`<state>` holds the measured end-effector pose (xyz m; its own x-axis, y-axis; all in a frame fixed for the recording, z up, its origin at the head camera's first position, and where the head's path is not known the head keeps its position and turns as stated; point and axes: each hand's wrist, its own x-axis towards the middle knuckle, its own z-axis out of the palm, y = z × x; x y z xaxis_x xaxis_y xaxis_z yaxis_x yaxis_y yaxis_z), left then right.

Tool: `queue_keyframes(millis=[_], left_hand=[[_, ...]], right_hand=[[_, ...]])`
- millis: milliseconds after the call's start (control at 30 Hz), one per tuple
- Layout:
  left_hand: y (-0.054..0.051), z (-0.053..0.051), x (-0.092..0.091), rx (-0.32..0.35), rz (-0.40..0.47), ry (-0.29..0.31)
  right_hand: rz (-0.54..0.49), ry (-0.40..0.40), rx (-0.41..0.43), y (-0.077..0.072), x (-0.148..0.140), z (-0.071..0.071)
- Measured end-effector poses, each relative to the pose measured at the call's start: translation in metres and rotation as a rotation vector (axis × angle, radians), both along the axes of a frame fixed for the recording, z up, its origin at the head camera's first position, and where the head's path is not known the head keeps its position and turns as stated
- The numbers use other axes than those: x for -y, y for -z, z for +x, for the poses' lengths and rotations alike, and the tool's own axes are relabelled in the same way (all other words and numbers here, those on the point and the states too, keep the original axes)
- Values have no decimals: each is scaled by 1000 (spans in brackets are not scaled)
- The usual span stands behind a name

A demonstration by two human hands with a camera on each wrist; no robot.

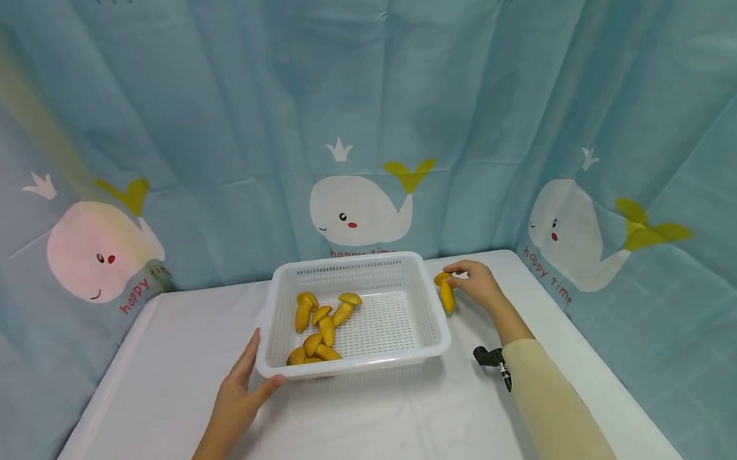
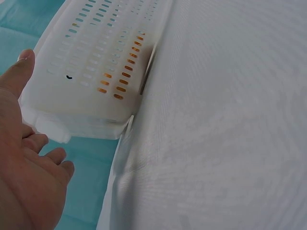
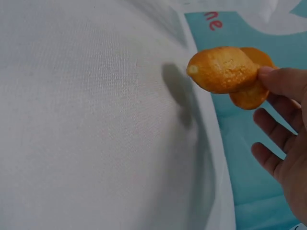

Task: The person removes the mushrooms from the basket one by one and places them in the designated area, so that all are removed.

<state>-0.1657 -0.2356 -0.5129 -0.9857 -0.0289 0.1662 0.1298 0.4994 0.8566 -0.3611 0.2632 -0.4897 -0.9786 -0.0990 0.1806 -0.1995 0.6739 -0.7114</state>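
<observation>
A white perforated plastic basket (image 1: 422, 303) stands on the table with several yellow mushrooms (image 1: 325, 328) in its left part. At its near left corner is my left hand (image 1: 235, 400), thumb against the front rim and fingers extended along the left side. The left wrist view shows that thumb by the basket wall (image 2: 62, 86), the other fingers slightly bent below the rim. Just right of the basket, my right hand (image 1: 479, 285) pinches one yellow mushroom (image 3: 223, 71) by its cap end between thumb and forefinger. Its stem points toward the near side; its shadow falls on the cloth apart from it.
White cloth (image 1: 352, 423) covers the table. Blue curtains (image 1: 234, 126) with whale prints hang along the back and both sides. A small black device with a strap (image 1: 490, 357) sits at the right wrist, beside the beige sleeve (image 1: 545, 401).
</observation>
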Motion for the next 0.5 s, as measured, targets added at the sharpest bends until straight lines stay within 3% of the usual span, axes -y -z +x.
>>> queue_keyframes(millis=[500], left_hand=[[0,1,1,-14,29,4]], right_hand=[[25,-51,116,13,3,-13]])
